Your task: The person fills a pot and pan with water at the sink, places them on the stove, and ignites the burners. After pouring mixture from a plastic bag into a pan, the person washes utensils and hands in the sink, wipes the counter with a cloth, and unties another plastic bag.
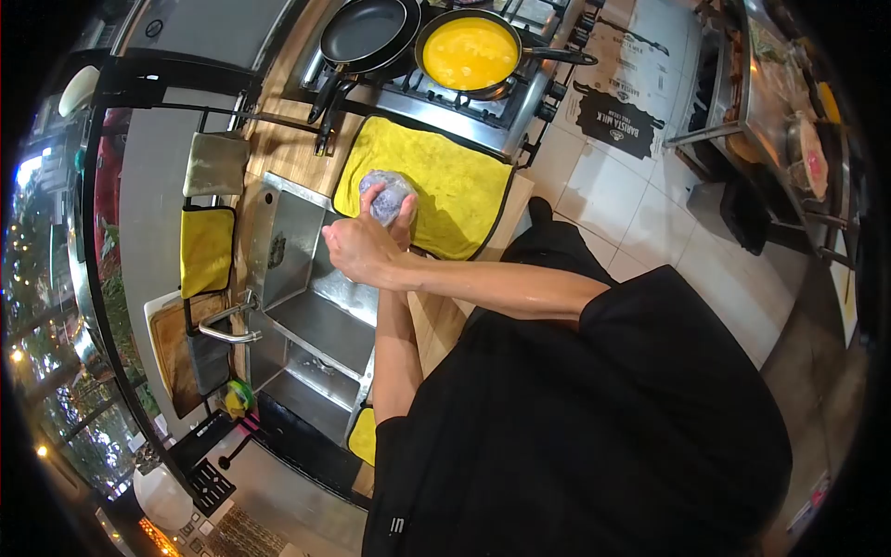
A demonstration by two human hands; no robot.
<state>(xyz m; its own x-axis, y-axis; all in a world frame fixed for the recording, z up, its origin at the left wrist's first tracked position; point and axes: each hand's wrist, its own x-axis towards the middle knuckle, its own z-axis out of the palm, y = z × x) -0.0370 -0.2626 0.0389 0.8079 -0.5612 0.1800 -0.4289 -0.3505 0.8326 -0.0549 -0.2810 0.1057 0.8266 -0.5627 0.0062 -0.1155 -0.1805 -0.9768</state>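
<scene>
A round, purplish-white bundle in what looks like clear plastic is held over the yellow towel, near the sink's corner. My left hand grips it, with fingers on both sides. My right hand is closed just below the bundle, and its wrist crosses over my left wrist. Whatever lies inside my right hand is hidden.
A steel sink with a faucet lies left of my forearms. Beyond the towel, a stove carries a pan of yellow liquid and dark empty pans. Pan handles project towards the counter.
</scene>
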